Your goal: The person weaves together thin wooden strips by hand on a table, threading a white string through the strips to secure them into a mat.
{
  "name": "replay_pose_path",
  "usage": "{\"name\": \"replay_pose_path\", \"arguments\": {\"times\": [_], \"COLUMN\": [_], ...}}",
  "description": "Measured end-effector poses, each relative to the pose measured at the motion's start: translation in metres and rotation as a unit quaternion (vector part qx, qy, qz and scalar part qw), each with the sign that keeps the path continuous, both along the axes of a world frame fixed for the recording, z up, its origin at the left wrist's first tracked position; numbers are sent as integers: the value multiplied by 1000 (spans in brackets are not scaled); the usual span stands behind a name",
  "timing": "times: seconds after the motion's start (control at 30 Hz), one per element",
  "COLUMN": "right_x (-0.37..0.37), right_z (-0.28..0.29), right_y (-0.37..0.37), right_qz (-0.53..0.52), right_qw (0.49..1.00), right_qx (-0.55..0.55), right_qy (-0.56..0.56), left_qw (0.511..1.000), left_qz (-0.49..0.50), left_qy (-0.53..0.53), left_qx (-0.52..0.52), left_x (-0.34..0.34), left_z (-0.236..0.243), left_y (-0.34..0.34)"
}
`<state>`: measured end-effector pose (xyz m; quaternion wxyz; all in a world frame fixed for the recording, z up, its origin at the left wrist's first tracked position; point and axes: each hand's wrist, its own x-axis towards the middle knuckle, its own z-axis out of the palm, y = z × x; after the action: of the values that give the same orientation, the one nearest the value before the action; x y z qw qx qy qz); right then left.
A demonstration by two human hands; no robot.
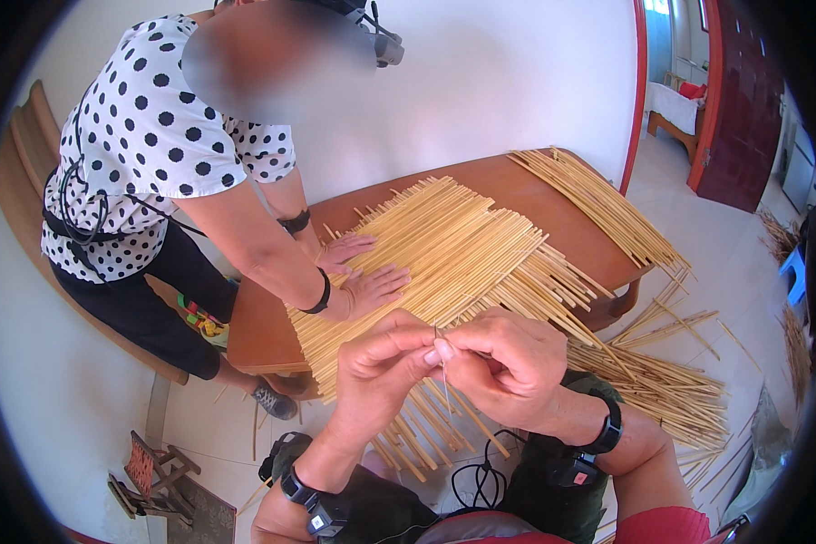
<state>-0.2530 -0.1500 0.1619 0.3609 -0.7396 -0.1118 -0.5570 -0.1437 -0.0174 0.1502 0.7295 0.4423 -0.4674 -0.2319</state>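
Note:
My left hand [379,358] and my right hand [515,360] meet fingertip to fingertip above the near edge of a mat of straw-coloured stalks [426,245]. Both are closed in a pinch on a thin thread [447,395], which hangs below the fingers. A short dark tip pokes up between the fingertips; whether it is a needle or the thread's end is too small to tell. The stalks lie side by side across a brown wooden table [267,334], with more stalks crossing at an angle under the near right side.
Opposite, at the left, a person [154,136] in a dotted shirt leans over, both palms flat on the mat. Loose stalks [598,204] lie along the table's far right. A stalk pile [671,390] is at my right. A folding stool [159,480] stands lower left.

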Motion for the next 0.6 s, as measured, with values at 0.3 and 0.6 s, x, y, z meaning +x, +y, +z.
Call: {"name": "replay_pose_path", "arguments": {"times": [0.3, 0.6], "right_x": [0, 0], "right_z": [0, 1], "right_y": [1, 1], "right_qz": [-5, -3], "right_qw": [1000, 1000], "right_qx": [1, 12], "right_qy": [3, 13], "left_qw": [1000, 999], "left_qz": [9, 17], "left_qy": [-25, -37], "left_qx": [3, 13], "left_x": [0, -1], "left_z": [1, 2], "left_y": [0, 1]}}
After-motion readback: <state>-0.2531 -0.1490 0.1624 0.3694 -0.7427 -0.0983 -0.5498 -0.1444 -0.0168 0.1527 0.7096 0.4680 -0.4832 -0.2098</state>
